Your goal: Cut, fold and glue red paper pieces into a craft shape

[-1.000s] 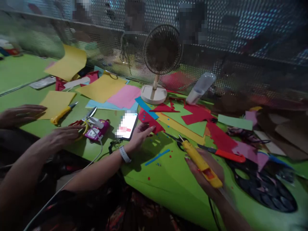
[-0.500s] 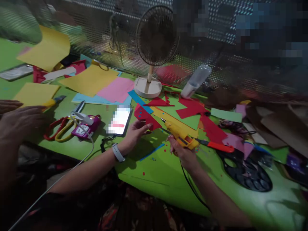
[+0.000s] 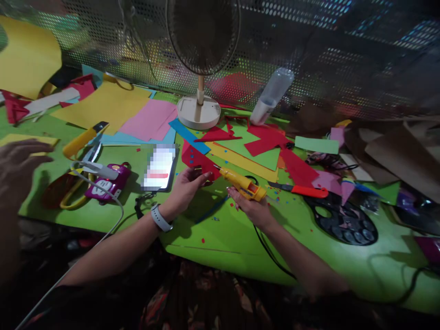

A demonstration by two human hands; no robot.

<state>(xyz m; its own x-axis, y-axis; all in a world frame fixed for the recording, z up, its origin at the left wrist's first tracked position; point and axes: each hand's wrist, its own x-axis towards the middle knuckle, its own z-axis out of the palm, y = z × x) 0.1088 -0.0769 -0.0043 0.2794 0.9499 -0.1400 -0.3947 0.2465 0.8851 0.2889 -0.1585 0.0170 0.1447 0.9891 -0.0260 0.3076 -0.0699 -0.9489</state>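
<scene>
My right hand [image 3: 252,208] is wrapped round a yellow hot glue gun [image 3: 242,184], whose metal nozzle points left toward my other hand. A black cord hangs below the gun. My left hand [image 3: 187,190], with a pale watch [image 3: 161,218] on its wrist, has thumb and fingers drawn together near the nozzle. Whatever is in that pinch is too small or hidden to name. Just behind those fingers lies a piece of red paper [image 3: 195,156] with blue dots. A thin blue strip [image 3: 211,211] lies on the green table [image 3: 220,240] between my hands.
Another person's hand [image 3: 17,169] is at the left, near a yellow cutter [image 3: 84,140], scissors [image 3: 74,197] and a purple device [image 3: 109,183]. A phone [image 3: 160,167], fan [image 3: 199,112], tilted bottle [image 3: 271,97], orange-handled knife [image 3: 309,190] and black palette [image 3: 343,224] surround my hands.
The glue gun has tipped flatter, and its nozzle is nearer my left fingers. The other person's hand has lifted, and the yellow cutter has turned. My view has shifted.
</scene>
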